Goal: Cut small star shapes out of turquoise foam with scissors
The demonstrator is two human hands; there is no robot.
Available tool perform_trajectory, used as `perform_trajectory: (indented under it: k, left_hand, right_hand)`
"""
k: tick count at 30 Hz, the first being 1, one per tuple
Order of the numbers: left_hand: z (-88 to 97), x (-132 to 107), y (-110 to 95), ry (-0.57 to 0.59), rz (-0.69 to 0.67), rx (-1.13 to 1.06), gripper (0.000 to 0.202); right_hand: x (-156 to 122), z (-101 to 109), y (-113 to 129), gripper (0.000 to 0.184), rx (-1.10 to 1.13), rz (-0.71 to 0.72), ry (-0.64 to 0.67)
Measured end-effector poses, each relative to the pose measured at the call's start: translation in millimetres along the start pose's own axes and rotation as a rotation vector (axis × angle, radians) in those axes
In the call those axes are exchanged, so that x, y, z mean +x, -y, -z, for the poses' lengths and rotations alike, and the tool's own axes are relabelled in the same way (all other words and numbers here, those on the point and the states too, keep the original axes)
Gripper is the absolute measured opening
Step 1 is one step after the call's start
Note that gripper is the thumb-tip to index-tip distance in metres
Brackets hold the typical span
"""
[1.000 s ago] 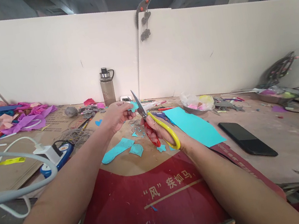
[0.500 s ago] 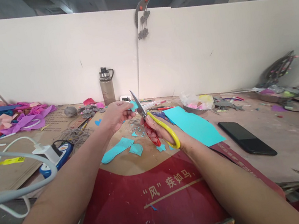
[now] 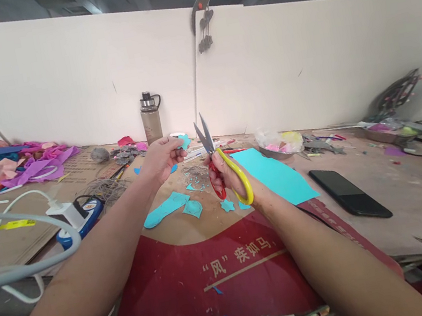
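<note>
My right hand (image 3: 230, 176) grips scissors (image 3: 220, 164) with one red and one yellow handle; their blades are parted and point up, clear of the paper. My left hand (image 3: 160, 159) pinches a small turquoise paper piece (image 3: 184, 141) just left of the blades. Below my hands, turquoise offcuts (image 3: 165, 209) and a small star shape (image 3: 227, 206) lie on the table. A larger turquoise sheet (image 3: 273, 174) lies flat to the right of my right hand.
A black phone (image 3: 350, 193) lies right of the sheet. A bottle (image 3: 150, 117) stands by the white back panel. A white charger on a blue power strip (image 3: 77, 219) with cables sits left, past it a heap of coloured paper (image 3: 12, 166). Red printed cardboard (image 3: 215, 271) covers the near edge.
The scissors have come away from the turquoise piece and swung upright with blades parted. My left hand drew the piece slightly left and up.
</note>
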State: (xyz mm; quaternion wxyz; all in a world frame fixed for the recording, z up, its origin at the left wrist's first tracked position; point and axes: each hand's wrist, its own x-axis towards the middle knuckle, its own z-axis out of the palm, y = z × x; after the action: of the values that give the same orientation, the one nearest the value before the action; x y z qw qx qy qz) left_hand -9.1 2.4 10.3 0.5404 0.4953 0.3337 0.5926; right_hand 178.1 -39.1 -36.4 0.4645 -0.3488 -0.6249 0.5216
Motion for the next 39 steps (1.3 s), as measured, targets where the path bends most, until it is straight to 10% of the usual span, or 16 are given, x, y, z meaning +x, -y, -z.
perform_trajectory:
  k: [9,39]
  left_hand:
    - [-0.4,-0.3,2.8,0.009,0.009,0.000,0.019]
    - [-3.8,-3.5,3.1,0.053,-0.019,0.018,0.022]
  right_hand:
    - [5.6,2.4,-5.0,0.057,0.058,0.071,-0.103]
    - [-8.7,-1.5,9.4,0.065,-0.273,0.060,0.150]
